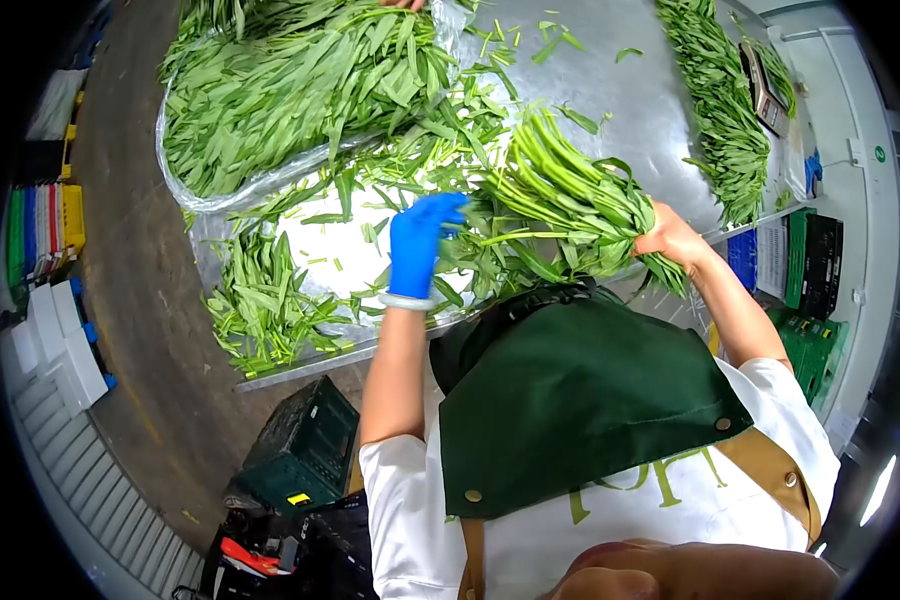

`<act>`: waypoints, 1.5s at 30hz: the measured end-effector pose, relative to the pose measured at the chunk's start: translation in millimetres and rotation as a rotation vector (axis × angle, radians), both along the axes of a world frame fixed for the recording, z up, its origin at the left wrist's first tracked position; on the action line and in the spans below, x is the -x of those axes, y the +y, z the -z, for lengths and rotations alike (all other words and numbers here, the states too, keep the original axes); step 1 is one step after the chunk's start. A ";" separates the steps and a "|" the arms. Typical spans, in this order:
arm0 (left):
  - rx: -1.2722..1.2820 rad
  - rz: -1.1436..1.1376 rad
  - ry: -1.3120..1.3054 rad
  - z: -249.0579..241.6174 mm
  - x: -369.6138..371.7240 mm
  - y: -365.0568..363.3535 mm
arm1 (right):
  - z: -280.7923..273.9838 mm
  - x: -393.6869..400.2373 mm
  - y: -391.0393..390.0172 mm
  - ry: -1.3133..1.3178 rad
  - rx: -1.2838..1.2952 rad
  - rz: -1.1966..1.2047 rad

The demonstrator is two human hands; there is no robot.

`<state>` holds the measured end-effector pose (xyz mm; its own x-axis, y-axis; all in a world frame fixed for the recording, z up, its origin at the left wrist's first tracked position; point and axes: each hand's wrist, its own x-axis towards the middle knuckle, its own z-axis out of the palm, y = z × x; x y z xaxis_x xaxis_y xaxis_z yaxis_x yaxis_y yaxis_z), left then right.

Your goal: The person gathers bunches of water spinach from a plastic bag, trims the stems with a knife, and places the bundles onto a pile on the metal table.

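My right hand (pixel 670 238), bare, is wrapped round the leafy end of a bunch of water spinach (pixel 570 200). The pale cut stems of the bunch point up and to the left, over the table. In a blue glove, my left hand (pixel 422 240) hovers just left of the bunch, its fingers bent toward it with a gap from the thumb. Loose leaves and cut stem bits (pixel 370 215) lie under and around that hand on a white surface.
A large plastic-lined heap of greens (pixel 300 100) fills the table's upper left; another person's hand (pixel 403 3) shows at its top edge. More bunches (pixel 715 110) line the right side of the metal table (pixel 640 100), beside a scale (pixel 763 90). Crates (pixel 305 440) stand below.
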<state>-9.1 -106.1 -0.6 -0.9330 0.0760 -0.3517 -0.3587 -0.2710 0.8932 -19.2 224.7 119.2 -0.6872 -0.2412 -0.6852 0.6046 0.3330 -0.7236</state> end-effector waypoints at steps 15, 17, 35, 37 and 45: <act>0.518 0.567 -0.049 18.8 -17.1 4.4 | 40.4 11.7 39.7 -0.464 0.327 0.585; 0.204 0.595 0.072 23.1 -36.9 33.7 | 43.6 11.3 37.2 -0.464 0.337 0.603; -0.050 -0.370 -0.014 2.6 1.0 93.1 | 39.5 -20.4 -41.1 -0.197 0.231 0.384; -0.497 -0.232 -0.210 18.7 -4.8 97.8 | 50.8 -23.7 -46.9 -0.045 0.255 0.342; -0.564 -0.168 -0.225 48.9 -3.4 74.4 | 43.7 -36.1 -85.5 0.596 -0.691 -0.625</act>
<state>-5.6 -31.7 -49.5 -0.8561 0.1654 -0.4897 -0.4328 -0.7473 0.5043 16.9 139.2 75.5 -0.8427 -0.3534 -0.4062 -0.1940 0.9030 -0.3833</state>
